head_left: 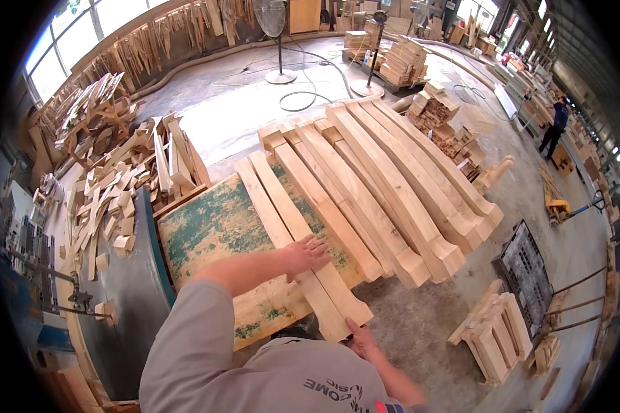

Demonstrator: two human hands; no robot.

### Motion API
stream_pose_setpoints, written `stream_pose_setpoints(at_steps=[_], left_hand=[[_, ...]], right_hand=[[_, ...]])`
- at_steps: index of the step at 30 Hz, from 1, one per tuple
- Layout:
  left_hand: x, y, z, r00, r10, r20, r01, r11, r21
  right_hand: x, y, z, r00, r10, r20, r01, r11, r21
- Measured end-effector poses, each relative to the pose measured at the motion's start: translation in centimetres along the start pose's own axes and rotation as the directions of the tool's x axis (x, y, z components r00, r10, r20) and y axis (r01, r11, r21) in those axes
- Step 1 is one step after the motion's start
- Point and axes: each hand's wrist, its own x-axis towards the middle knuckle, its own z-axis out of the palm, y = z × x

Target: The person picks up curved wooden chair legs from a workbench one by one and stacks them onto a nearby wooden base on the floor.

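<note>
Two long pale wooden boards [289, 227] lie side by side across the worn green-and-tan tabletop [207, 220], their wider near ends jutting toward me past its edge. My left hand [306, 256] rests across the top of both boards around their middle, fingers stretched out and thumb over the left edge. At the near end, my right hand [360, 339] grips the right-hand board, thumb on top; its other fingers are mostly hidden underneath. Just right of these boards is a row of several thicker shaped wooden legs [386, 186] with flared ends.
On the left, a heap of wood offcuts [117, 199] stands beside a dark curved surface [127, 303]. Stacked wooden pieces [496, 337] are at the lower right near a black slatted panel [527, 265]. Beyond are standing fans [280, 76], floor cables, a yellow pallet jack [556, 206] and another person [556, 124].
</note>
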Motion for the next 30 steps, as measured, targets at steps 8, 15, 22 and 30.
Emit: stream_pose_setpoints(at_steps=[8, 15, 22, 30], left_hand=[[2.0, -0.3, -0.3, 0.989, 0.141, -0.034, -0.142, 0.990, -0.028], [5.5, 7.8, 1.3, 0.986, 0.108, -0.128, -0.123, 0.985, -0.120], [7.0, 16.6, 0.1, 0.978, 0.138, -0.154, -0.175, 0.948, -0.267], [7.2, 11.5, -1.1, 0.956, -0.291, -0.037, 0.207, 0.759, -0.618]], right_hand=[[-0.2, 0.5, -1.8, 0.990, 0.047, -0.131, -0.048, 0.999, -0.009], [-4.5, -1.0, -8.0, 0.979, -0.086, -0.188, 0.111, 0.985, 0.129], [-10.2, -2.2, -13.8, 0.960, -0.045, -0.276, 0.092, 0.983, 0.159], [-10.8, -2.8, -15.5, 0.940, -0.060, -0.335, 0.121, 0.978, 0.167]])
